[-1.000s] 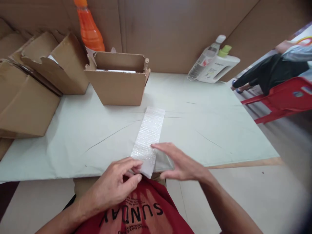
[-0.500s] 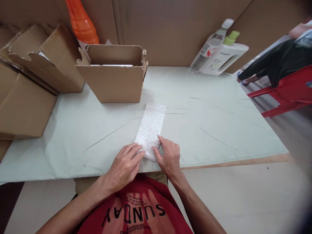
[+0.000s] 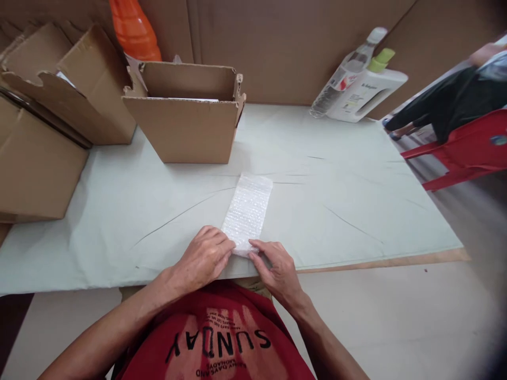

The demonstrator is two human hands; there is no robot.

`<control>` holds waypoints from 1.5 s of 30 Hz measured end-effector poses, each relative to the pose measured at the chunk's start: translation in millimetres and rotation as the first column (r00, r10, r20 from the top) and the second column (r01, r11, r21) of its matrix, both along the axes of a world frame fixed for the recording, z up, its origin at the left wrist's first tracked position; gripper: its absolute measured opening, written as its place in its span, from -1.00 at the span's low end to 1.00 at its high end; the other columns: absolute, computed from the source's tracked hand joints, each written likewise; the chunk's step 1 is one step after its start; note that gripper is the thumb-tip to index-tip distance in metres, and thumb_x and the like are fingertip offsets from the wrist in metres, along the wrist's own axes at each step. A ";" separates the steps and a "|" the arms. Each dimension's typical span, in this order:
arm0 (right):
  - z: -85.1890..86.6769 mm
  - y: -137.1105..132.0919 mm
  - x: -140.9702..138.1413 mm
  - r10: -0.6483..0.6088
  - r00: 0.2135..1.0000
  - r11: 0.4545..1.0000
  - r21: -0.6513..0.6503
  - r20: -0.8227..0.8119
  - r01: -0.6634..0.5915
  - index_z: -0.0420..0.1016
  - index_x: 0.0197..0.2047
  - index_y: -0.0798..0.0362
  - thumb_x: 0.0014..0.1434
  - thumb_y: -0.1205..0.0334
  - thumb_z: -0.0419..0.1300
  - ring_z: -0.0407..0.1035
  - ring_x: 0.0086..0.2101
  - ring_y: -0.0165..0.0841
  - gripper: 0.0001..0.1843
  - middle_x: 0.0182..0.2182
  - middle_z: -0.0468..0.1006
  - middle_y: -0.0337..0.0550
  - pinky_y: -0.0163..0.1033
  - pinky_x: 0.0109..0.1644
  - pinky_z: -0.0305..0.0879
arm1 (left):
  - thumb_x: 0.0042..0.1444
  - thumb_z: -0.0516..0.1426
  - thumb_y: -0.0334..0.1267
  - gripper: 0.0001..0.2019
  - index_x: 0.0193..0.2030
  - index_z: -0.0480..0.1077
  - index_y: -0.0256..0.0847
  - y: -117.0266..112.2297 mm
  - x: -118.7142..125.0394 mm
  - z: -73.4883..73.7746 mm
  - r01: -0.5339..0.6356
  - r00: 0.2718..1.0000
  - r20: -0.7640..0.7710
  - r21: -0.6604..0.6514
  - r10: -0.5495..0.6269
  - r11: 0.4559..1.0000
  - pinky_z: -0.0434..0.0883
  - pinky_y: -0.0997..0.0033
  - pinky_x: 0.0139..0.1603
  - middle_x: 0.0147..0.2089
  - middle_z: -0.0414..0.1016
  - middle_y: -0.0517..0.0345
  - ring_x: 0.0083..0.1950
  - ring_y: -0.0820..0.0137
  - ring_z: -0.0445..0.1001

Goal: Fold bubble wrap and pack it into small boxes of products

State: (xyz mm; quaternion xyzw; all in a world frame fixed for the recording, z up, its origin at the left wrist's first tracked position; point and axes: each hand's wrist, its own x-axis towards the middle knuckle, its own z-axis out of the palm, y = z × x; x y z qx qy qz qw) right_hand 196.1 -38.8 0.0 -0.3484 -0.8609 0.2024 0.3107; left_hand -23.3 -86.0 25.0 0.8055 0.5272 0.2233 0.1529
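A long strip of bubble wrap (image 3: 249,208) lies flat on the pale green table cover (image 3: 336,190), running away from me. My left hand (image 3: 204,258) and my right hand (image 3: 277,266) sit side by side at its near end. The fingertips of both hands pinch that near end, which looks folded or rolled over, and whatever may be inside the fold is hidden.
An open cardboard box (image 3: 184,113) stands just beyond the strip. More cardboard boxes (image 3: 47,121) crowd the left side, with an orange bottle (image 3: 134,29) behind. Two bottles (image 3: 360,87) lean at the back right. A seated person (image 3: 447,103) and a red chair (image 3: 471,150) are beyond the table's right edge.
The near end of the strip, which overhung the table edge, now lies on the table. My right hand went from open and flat to pinching that end beside the left.
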 end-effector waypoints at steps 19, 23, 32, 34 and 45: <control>9.1 10.2 2.7 0.063 0.996 0.990 -0.127 0.067 -0.054 0.47 0.08 -0.03 0.37 0.24 0.13 0.52 -0.24 -0.27 -0.76 -0.20 0.66 -0.12 -0.11 -0.14 0.40 | 0.26 0.07 -0.47 -0.56 0.27 0.26 -0.20 -2.1 -2.2 -9.2 -0.096 0.966 0.246 0.072 0.075 0.993 0.44 0.15 0.03 -0.02 0.57 -0.03 -0.01 0.23 0.50; 14.8 7.5 10.4 -0.026 0.997 0.999 0.040 0.074 0.023 0.42 0.14 -0.01 0.34 0.22 0.18 0.48 -0.05 -0.16 -0.69 -0.01 0.59 0.01 -0.03 -0.04 0.37 | 0.27 0.07 -0.45 -0.59 0.26 0.26 -0.25 5.9 2.0 -14.3 -0.175 0.959 0.230 0.029 0.164 0.984 0.46 0.19 -0.08 -0.11 0.58 0.01 -0.13 0.25 0.52; 1.9 20.0 3.7 0.051 0.996 0.998 0.035 0.078 -0.054 0.40 0.14 0.03 0.35 0.29 0.16 0.49 -0.20 -0.23 -0.70 -0.16 0.64 -0.06 -0.07 -0.12 0.36 | 0.24 0.10 -0.43 -0.61 0.22 0.31 -0.25 6.1 5.6 -12.1 -0.142 0.968 0.222 0.093 0.119 0.985 0.41 0.06 0.13 0.09 0.51 -0.11 0.11 0.16 0.43; 6.1 20.1 7.9 0.111 0.992 0.991 -0.084 0.067 -0.105 0.41 0.14 -0.01 0.37 0.24 0.14 0.49 -0.28 -0.28 -0.71 -0.23 0.65 -0.13 -0.13 -0.18 0.39 | 0.24 0.09 -0.44 -0.58 0.24 0.28 -0.23 -2.9 4.5 -10.0 -0.131 0.959 0.257 0.034 0.118 0.991 0.44 0.13 0.03 0.00 0.55 -0.04 0.00 0.22 0.47; 6.8 20.9 3.1 0.042 0.985 0.992 0.109 0.165 -0.061 0.48 0.09 -0.02 0.31 0.27 0.19 0.49 -0.15 -0.17 -0.72 -0.09 0.64 -0.03 -0.03 -0.12 0.35 | 0.29 0.12 -0.22 -0.59 0.25 0.30 -0.19 9.2 5.7 -18.7 -0.408 0.860 0.289 -0.106 0.421 0.907 0.50 0.12 -0.08 -0.07 0.53 -0.05 -0.10 0.21 0.50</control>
